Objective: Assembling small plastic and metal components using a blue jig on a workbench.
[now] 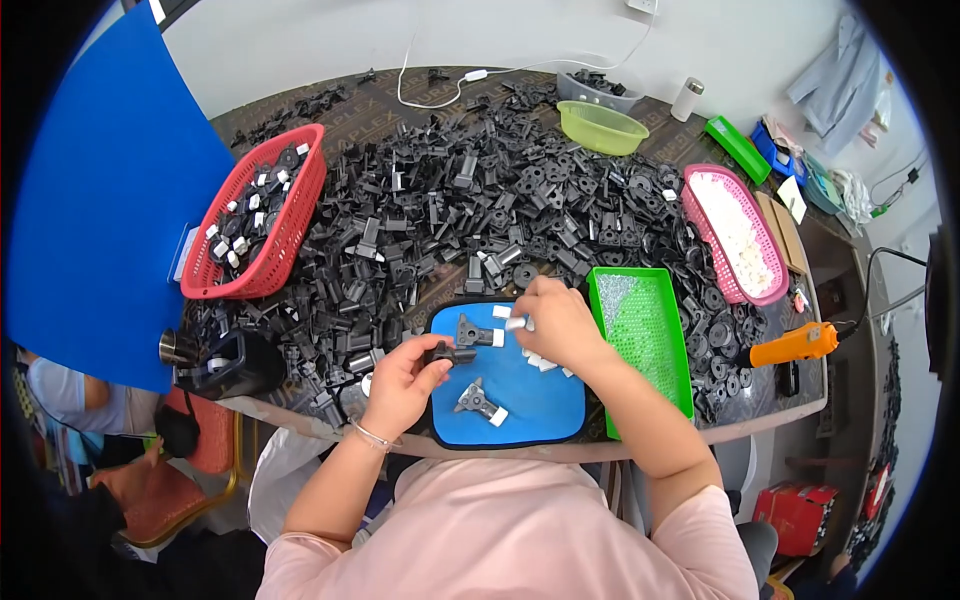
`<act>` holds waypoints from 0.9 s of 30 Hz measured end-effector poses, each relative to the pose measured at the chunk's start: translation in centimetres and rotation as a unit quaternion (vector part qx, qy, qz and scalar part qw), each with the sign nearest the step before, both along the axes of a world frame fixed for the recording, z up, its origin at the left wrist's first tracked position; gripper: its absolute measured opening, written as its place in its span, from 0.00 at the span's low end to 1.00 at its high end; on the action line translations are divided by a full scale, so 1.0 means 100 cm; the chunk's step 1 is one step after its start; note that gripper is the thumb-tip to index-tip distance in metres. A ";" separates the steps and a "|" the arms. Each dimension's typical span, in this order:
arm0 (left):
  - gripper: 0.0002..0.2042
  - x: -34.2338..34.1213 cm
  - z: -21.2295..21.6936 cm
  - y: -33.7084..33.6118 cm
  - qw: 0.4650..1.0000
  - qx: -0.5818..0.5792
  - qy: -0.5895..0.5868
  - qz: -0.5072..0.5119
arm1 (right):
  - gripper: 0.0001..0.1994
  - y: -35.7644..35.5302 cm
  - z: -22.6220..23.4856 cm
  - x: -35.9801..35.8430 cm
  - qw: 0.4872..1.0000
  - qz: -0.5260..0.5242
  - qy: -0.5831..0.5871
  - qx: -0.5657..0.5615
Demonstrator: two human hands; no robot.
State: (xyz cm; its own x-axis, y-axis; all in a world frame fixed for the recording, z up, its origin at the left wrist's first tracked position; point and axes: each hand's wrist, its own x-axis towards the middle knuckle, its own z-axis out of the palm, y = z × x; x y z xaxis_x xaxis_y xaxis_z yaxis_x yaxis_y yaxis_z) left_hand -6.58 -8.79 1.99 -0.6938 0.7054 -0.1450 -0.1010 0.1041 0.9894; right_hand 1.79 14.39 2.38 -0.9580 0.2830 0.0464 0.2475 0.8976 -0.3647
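Over a blue mat (540,410), my left hand (405,380) is closed around a black plastic part (452,354). My right hand (555,318) pinches a small white piece (518,323) above the mat's far edge. Between the hands lies a black three-armed part (475,332) with a white block at its end. A similar black part with a white tip (480,402) rests nearer to me. Several loose white pieces (542,362) lie on the mat below my right hand, partly hidden by it.
A large heap of black parts (430,190) covers the table. At left stands a red basket (310,190) of parts with white pieces; at right, a pink basket (775,285) of white pieces. A green tray (685,385) holds small metal bits. An orange electric screwdriver (795,345) sits at the right edge.
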 end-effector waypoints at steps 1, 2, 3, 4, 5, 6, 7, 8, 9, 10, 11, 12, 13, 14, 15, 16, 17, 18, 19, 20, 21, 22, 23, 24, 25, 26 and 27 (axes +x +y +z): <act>0.14 0.000 -0.002 0.001 1.000 -0.003 -0.003 0.002 | 0.10 -0.006 0.009 0.004 0.998 0.051 -0.039 -0.012; 0.13 0.000 -0.006 0.002 0.999 -0.004 0.036 -0.018 | 0.10 -0.012 0.011 0.007 0.992 0.101 -0.077 -0.025; 0.13 0.001 -0.005 0.006 0.996 -0.003 0.076 -0.040 | 0.10 -0.019 0.005 0.012 0.989 0.131 -0.069 -0.011; 0.13 0.002 -0.002 0.011 0.996 -0.005 0.072 -0.042 | 0.10 -0.023 0.001 0.016 0.989 0.130 -0.072 -0.014; 0.12 0.005 0.002 0.016 0.987 -0.027 0.143 -0.069 | 0.10 -0.028 -0.003 0.019 0.988 0.132 -0.084 -0.006; 0.12 0.009 0.005 0.021 0.971 -0.049 0.214 -0.094 | 0.11 -0.032 -0.004 0.021 0.986 0.137 -0.095 0.002; 0.12 0.012 0.002 0.026 0.963 -0.063 0.243 -0.097 | 0.10 -0.031 -0.010 0.022 0.989 0.130 -0.071 -0.025; 0.12 0.014 0.002 0.030 0.963 -0.066 0.241 -0.098 | 0.10 -0.031 -0.011 0.023 0.989 0.129 -0.073 -0.028; 0.12 0.015 0.002 0.035 0.949 -0.078 0.282 -0.119 | 0.10 -0.030 -0.010 0.022 0.989 0.124 -0.075 -0.023; 0.13 0.015 0.002 0.038 0.932 -0.091 0.323 -0.139 | 0.10 -0.030 -0.011 0.022 0.990 0.119 -0.077 -0.018; 0.13 0.016 0.000 0.040 0.927 -0.100 0.326 -0.158 | 0.10 -0.030 -0.012 0.022 0.990 0.119 -0.078 -0.020; 0.13 0.018 0.000 0.042 0.927 -0.101 0.325 -0.159 | 0.10 -0.029 -0.014 0.022 0.990 0.118 -0.076 -0.024; 0.12 0.020 0.002 0.044 0.910 -0.133 0.356 -0.167 | 0.11 -0.029 -0.015 0.022 0.990 0.116 -0.073 -0.027; 0.11 0.023 0.004 0.047 0.891 -0.165 0.387 -0.173 | 0.11 -0.028 -0.015 0.022 0.990 0.117 -0.074 -0.029; 0.11 0.027 0.007 0.048 0.891 -0.169 0.385 -0.169 | 0.11 -0.028 -0.014 0.020 0.990 0.117 -0.074 -0.039; 0.10 0.031 0.010 0.050 0.866 -0.207 0.415 -0.189 | 0.11 -0.029 -0.013 0.019 0.989 0.118 -0.075 -0.050; 0.08 0.035 0.011 0.053 0.837 -0.245 0.442 -0.208 | 0.12 -0.027 -0.010 0.020 0.988 0.117 -0.087 -0.048; 0.08 0.037 0.012 0.055 0.838 -0.254 0.441 -0.198 | 0.12 -0.024 -0.006 0.020 0.987 0.121 -0.096 -0.047; 0.07 0.038 0.012 0.059 0.828 -0.255 0.455 -0.206 | 0.13 -0.021 -0.005 0.020 0.987 0.110 -0.110 -0.043; 0.06 0.039 0.012 0.062 0.817 -0.256 0.470 -0.214 | 0.14 -0.016 0.001 0.022 0.987 0.097 -0.115 -0.061; 0.06 0.043 0.012 0.064 0.809 -0.256 0.482 -0.218 | 0.13 -0.009 0.006 0.024 0.987 0.090 -0.106 -0.083; 0.06 0.047 0.011 0.064 0.801 -0.255 0.494 -0.222 | 0.14 -0.004 0.011 0.027 0.990 0.088 -0.078 -0.077; 0.07 0.048 0.013 0.064 0.795 -0.264 0.498 -0.223 | 0.14 -0.001 0.016 0.028 0.991 0.077 -0.072 -0.088; 0.07 0.047 0.014 0.063 0.796 -0.272 0.497 -0.214 | 0.15 0.002 0.019 0.031 0.991 0.062 -0.067 -0.099; 0.07 0.047 0.014 0.062 0.798 -0.268 0.495 -0.215 | 0.15 0.004 0.018 0.032 0.990 0.073 -0.065 -0.099; 0.07 0.046 0.015 0.060 0.800 -0.264 0.494 -0.216 | 0.15 0.005 0.017 0.032 0.989 0.072 -0.070 -0.107; 0.08 0.045 0.011 0.060 0.806 -0.257 0.492 -0.206 | 0.16 0.004 0.017 0.033 0.989 0.066 -0.074 -0.112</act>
State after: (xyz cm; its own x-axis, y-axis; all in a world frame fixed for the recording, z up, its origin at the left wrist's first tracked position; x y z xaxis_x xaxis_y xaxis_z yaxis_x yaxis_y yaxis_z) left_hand -2.06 -2.79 3.12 -0.3730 0.9277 -0.0140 0.8545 0.3493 0.3845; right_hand 5.12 14.75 4.07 -0.9789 0.1416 -0.1473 0.1988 0.8261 -0.5273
